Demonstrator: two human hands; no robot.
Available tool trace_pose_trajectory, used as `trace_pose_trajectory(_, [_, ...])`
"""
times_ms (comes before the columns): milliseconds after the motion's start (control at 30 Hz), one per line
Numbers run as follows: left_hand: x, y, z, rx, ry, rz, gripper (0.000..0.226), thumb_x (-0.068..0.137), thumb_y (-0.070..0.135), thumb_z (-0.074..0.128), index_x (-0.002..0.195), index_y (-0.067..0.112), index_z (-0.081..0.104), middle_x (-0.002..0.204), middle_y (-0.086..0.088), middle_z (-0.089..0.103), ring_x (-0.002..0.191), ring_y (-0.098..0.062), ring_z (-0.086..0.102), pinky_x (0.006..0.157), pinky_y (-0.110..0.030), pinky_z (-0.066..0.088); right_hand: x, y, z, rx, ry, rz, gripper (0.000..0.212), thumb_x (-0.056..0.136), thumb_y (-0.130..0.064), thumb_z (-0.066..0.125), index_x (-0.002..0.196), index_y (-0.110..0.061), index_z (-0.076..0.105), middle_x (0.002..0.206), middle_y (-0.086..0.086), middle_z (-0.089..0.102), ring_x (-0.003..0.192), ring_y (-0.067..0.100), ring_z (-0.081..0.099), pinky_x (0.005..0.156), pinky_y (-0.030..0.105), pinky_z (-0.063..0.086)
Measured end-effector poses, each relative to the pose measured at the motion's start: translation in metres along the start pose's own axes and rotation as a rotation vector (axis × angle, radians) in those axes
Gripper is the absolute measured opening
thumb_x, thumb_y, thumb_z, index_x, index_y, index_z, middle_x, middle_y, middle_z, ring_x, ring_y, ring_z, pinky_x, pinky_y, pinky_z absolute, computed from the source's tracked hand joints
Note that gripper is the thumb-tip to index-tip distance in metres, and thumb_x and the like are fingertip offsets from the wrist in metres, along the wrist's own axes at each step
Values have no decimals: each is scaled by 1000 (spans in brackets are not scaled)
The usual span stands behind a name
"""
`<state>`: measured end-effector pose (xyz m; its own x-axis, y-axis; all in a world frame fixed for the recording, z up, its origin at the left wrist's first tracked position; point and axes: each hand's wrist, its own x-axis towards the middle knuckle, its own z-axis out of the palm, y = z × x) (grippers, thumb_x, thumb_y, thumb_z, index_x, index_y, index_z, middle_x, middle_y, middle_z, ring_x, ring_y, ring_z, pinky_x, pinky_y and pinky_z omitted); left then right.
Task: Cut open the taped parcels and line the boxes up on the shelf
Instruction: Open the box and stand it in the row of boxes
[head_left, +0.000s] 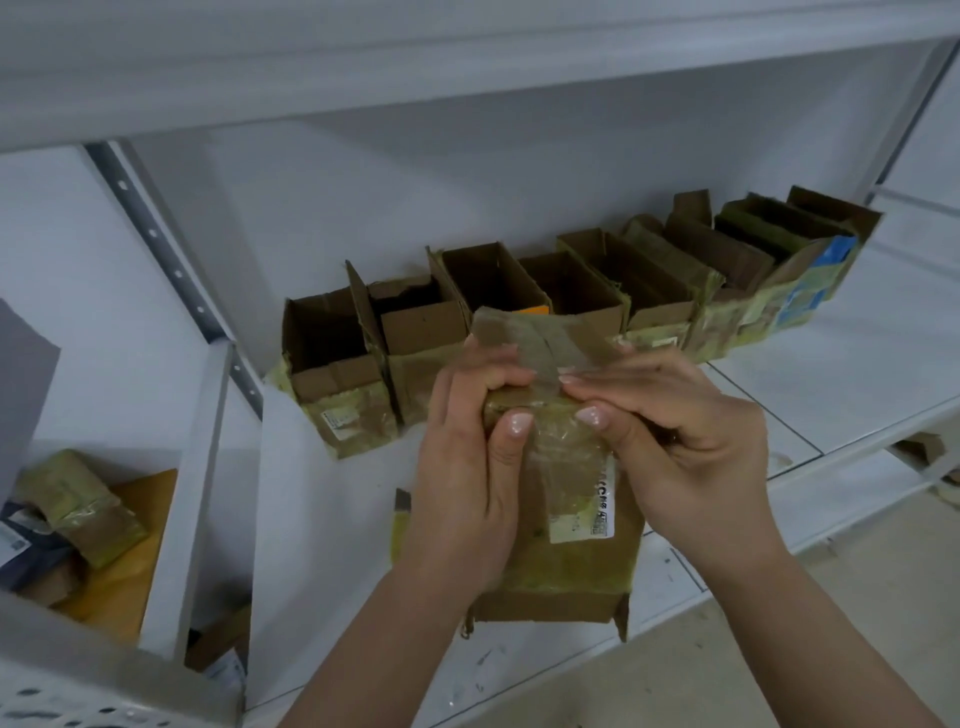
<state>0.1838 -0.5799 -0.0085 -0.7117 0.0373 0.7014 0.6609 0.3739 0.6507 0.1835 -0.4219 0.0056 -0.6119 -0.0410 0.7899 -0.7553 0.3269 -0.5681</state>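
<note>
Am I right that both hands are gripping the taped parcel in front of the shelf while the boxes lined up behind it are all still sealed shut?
Not quite: the head view shows the lined-up boxes standing open on the shelf, not sealed. The rest holds: left hand and right hand both grip the taped parcel.

Parcel (566, 519): brown cardboard, glossy wrinkled tape. Shelf (831, 364): smooth white metal.

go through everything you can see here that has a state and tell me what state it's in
parcel in hand: taped, top flap lifted, gripped on both sides
left hand: grips the parcel
right hand: grips the parcel
row of boxes: open, lined up on the shelf
parcels in bin: taped shut
</note>
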Motion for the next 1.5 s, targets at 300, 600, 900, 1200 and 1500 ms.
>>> trace_pose_trajectory(300, [-6,-7,1,19,-26,52,52,101,46,24,117,6,54,124,-9,54,131,-19,45,115,-33,31,-3,0,3,71,-104,101,25,82,-27,71,106,-22,71,104,-10,70,101,18,63,86,33,54])
trace_pose_trajectory(600, [-10,-5,7,-222,0,-192,67,95,65,24,124,14,57,141,13,50,139,-5,37,106,-16,34,-11,-1,22,-225,52,-93,16,84,-14,70,98,-7,75,99,-7,71,83,16,59,75,21,49])
trace_pose_trajectory(900, [15,-35,-27,-305,0,-220,61,101,53,26,94,9,67,118,-2,68,117,-13,61,95,-24,48,10,18,-38,-175,-608,237,95,59,-72,72,141,-46,32,150,-22,33,142,4,31,116,40,32])
trace_pose_trajectory(1200, [27,-48,-46,-483,-286,-244,69,93,65,18,87,20,70,111,-5,71,112,-24,64,91,-31,53,32,20,-57,-191,-1067,362,120,50,-68,82,144,-63,7,140,-44,19,137,-3,22,114,34,29])
trace_pose_trajectory(1500, [-1,-54,-31,-55,178,-411,38,98,52,41,101,27,68,96,11,69,94,-8,65,82,-39,57,21,19,-39,-609,-696,577,109,46,-86,62,137,-41,27,124,-16,48,113,14,44,92,37,47])
